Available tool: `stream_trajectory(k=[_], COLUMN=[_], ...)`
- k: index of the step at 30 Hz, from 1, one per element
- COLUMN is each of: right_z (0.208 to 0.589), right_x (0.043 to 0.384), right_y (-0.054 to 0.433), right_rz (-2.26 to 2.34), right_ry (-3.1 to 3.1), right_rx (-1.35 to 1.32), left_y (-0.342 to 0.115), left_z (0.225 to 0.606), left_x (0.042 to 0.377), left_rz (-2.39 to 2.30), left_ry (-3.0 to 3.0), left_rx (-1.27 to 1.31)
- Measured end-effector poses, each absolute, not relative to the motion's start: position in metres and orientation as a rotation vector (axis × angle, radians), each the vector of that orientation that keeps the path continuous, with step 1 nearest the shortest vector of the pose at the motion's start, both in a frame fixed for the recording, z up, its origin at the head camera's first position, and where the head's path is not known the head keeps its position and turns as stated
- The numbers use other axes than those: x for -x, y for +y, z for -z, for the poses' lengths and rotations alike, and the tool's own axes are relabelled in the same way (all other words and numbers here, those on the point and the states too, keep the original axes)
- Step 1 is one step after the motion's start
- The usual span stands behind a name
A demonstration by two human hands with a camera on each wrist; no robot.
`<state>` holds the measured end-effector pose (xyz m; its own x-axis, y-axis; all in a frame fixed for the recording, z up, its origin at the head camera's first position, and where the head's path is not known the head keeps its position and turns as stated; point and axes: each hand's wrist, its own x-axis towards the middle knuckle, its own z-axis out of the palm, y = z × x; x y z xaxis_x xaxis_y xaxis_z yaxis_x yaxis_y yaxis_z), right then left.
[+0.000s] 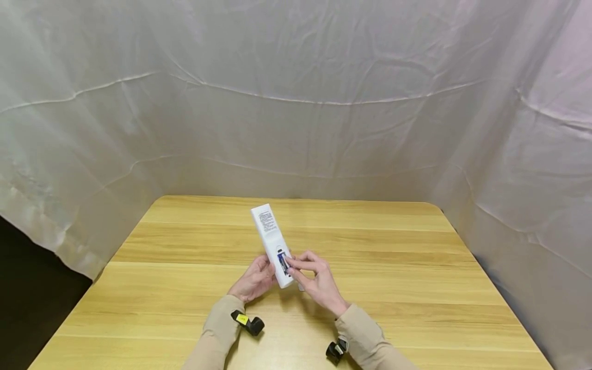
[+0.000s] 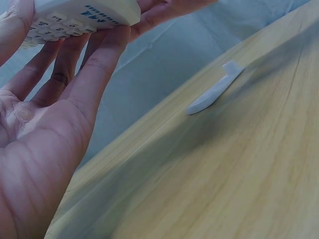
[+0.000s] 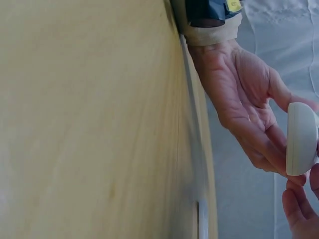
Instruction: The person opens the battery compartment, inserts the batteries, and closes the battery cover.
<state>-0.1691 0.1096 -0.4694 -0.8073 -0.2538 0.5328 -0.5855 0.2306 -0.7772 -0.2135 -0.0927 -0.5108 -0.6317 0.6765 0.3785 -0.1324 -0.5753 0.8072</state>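
Note:
A white remote control (image 1: 270, 231) is held up over the table, its back towards the head camera and its lower end nearest me. My left hand (image 1: 255, 280) grips that lower end; in the left wrist view, fingers of the left hand (image 2: 65, 114) support the button side. The battery compartment is uncovered, and a blue battery (image 1: 283, 261) shows in it. My right hand (image 1: 319, 282) pinches at a battery there with thumb and forefinger, which partly hide the compartment. On the table below lies the white battery cover (image 2: 214, 94), mostly hidden in the head view.
The wooden table (image 1: 393, 246) spreads out around both hands. Grey-white curtains (image 1: 296, 128) hang behind it and at both sides. Each wrist bears a black camera strap, such as the left wrist camera (image 1: 254, 326).

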Motion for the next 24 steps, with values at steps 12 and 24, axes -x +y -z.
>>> stream_trajectory(k=[12, 24], right_z=[0.4666, 0.4690], right_x=[0.1683, 0.1690], right_y=[0.1095, 0.1087], right_rz=[-1.924, -1.859], right_ry=[-2.183, -2.184], right_rx=[-0.731, -0.737], left_y=[-0.0908, -0.0912], left_z=[0.5135, 0.5158], left_x=[0.2121, 0.2136], left_rz=[-2.219, -2.222], left_ry=[1.088, 1.085], left_rx=[-0.938, -0.937])
